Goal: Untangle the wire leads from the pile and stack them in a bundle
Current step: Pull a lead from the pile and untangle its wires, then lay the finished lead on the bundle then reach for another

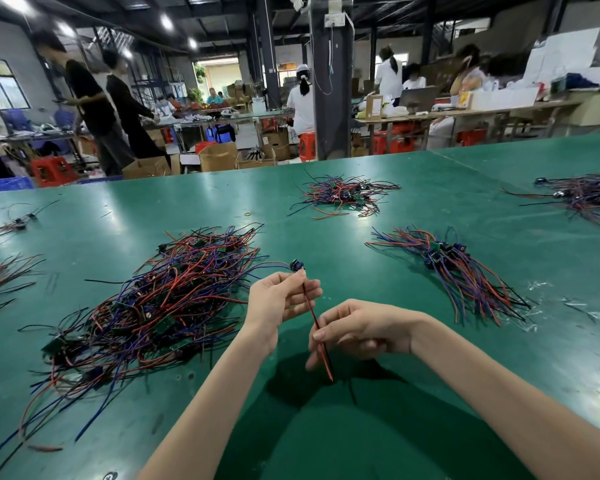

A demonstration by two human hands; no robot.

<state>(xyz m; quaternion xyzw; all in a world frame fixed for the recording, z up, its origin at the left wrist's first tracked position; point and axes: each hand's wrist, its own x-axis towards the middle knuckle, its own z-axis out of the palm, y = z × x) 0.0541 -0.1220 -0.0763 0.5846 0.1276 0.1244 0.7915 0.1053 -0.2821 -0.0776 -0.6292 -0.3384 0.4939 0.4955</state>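
Note:
A big tangled pile of red, blue and black wire leads with small green boards lies on the green table, left of my hands. One wire lead is held above the table: my left hand pinches its upper part, just below the small dark component at its top end. My right hand pinches its red and black wires lower down, and the free ends hang below my fingers. A blue wire trails from the component back into the pile. A straightened bundle of leads lies to the right.
Another tangled heap sits further back at the middle, one more heap at the far right, and smaller wire groups at the left edge. A rubber band lies on the table. People work at benches beyond the far edge.

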